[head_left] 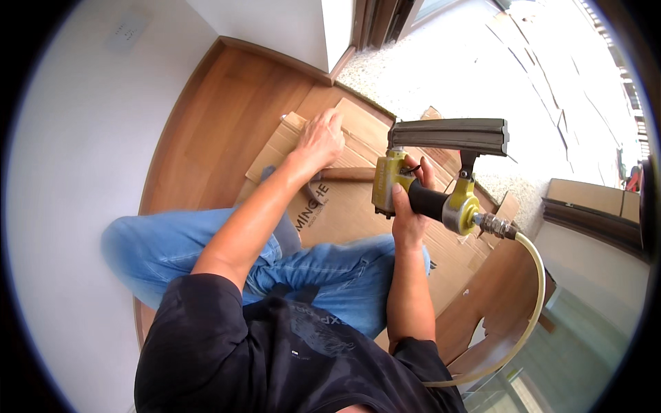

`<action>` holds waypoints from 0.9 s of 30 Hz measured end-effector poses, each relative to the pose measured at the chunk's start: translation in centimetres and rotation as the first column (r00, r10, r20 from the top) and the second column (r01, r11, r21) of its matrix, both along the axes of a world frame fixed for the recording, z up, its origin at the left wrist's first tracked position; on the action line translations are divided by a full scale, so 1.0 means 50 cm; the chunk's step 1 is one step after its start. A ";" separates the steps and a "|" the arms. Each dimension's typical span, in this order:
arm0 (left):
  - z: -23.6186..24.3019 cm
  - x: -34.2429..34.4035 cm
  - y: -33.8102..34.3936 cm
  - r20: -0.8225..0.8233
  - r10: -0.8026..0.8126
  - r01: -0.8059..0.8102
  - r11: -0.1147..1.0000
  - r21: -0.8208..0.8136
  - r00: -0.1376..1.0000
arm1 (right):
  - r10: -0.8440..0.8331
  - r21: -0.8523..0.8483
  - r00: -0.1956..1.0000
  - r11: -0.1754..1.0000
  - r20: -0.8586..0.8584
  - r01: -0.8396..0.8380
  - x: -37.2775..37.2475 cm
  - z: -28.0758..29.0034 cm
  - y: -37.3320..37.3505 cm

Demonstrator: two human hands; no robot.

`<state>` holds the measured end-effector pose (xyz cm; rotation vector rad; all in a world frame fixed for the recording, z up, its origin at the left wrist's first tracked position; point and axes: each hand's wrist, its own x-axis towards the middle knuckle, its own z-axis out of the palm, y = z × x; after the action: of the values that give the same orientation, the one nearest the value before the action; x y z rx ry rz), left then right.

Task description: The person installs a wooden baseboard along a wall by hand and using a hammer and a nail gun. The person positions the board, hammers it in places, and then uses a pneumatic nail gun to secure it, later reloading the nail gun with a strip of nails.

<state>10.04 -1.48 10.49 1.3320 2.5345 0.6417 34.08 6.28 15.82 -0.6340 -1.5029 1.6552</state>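
My right hand [412, 219] is wrapped around a yellow air nailer [391, 180] with a black grip and a long dark magazine, held up over the cardboard. From the nailer's metal coupling a pale air hose [539, 275] curves down to my right side. Farther left, my left hand [321, 141] is at the far part of the cardboard sheet [344, 213], its fingers bent and drawn together. Whatever lies between those fingers is hidden. Beneath my left wrist rests a hammer [350, 174] with a wooden handle, partly covered by my forearm and the nailer.
Wood flooring [227, 103] runs along the white wall [89, 172] on the left. A dark door frame [382, 24] stands at the far side, beside a bright speckled floor [441, 69]. Glass panels [585, 344] are at the lower right. My bent legs [330, 272] lie close to the cardboard.
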 end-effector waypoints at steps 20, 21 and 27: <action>0.006 -0.170 0.225 0.230 0.223 -0.189 0.969 -0.161 0.947 | 0.683 0.223 0.654 0.617 0.324 -0.755 -0.336 -0.141 0.521; -0.002 -0.172 0.221 0.182 0.194 -0.166 0.973 -0.159 0.964 | 0.644 0.191 0.679 0.661 0.353 -0.726 -0.354 -0.151 0.520; -0.031 -0.173 0.213 0.116 0.147 -0.133 0.985 -0.114 0.982 | 0.639 0.304 0.660 0.587 0.396 -0.751 -0.437 -0.170 0.541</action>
<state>1.39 9.16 8.94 1.0526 2.5387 0.5877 12.22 33.34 7.33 0.0686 -2.4544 1.7006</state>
